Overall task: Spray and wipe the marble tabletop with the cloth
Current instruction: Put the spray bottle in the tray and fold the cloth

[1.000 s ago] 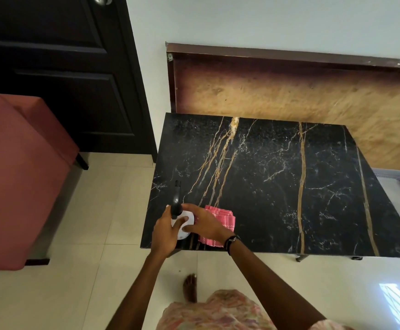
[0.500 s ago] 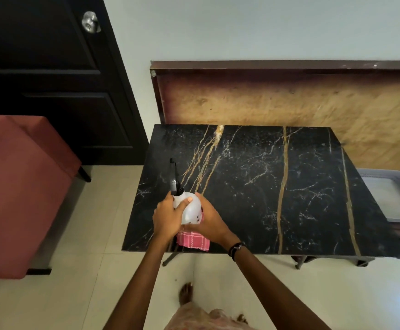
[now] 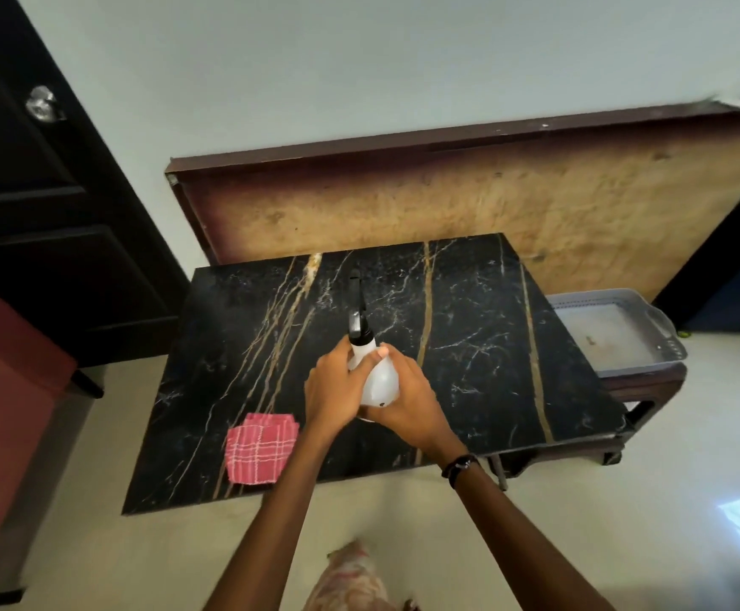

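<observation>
A black marble tabletop (image 3: 469,346) with gold veins fills the middle of the view. Above its centre I hold a white spray bottle (image 3: 379,377) with a black nozzle pointing away from me. My left hand (image 3: 332,390) grips the bottle's left side and my right hand (image 3: 407,401) wraps its right side and base. A folded red checked cloth (image 3: 260,447) lies flat on the marble near the front left edge, apart from both hands.
A wooden board (image 3: 447,200) leans on the wall behind the table. A grey plastic tray (image 3: 663,328) sits on a low stand at the right. A red seat (image 3: 2,390) and a dark door (image 3: 51,213) stand at the left.
Both hands have lifted the spray bottle off the front left corner and carried it right toward the table's centre. The cloth, earlier hidden under the hands, now lies uncovered.
</observation>
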### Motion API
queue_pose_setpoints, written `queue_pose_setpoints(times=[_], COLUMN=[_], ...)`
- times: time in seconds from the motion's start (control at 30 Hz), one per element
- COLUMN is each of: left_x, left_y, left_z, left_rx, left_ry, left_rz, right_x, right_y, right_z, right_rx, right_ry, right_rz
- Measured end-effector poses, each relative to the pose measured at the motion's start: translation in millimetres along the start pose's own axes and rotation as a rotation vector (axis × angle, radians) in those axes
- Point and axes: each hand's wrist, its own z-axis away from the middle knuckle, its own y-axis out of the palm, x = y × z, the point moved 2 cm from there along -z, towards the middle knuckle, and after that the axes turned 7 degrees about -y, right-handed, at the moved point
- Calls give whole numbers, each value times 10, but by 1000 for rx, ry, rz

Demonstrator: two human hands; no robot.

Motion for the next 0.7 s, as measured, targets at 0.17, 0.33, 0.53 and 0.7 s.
queue_pose_setpoints(times=[0.17, 0.33, 0.53, 0.7], left_x=[-243, -313, -726, -1133], left_y=[499, 1064, 1719, 2159], left_z=[-156, -339, -703, -1039], left_rx=[145, 376, 638, 635], left_ry=[64, -254, -553, -603], left_rz=[197, 540, 810, 863], right_x=[-298, -645, -1094, -1212], right_y=[-553, -1080, -1692, -2277], right_z=[4, -111, -416, -709], right_rx=[-135, -233, -188, -150], right_ry=[60, 125, 163, 256], right_rz=[-47, -108, -131, -323])
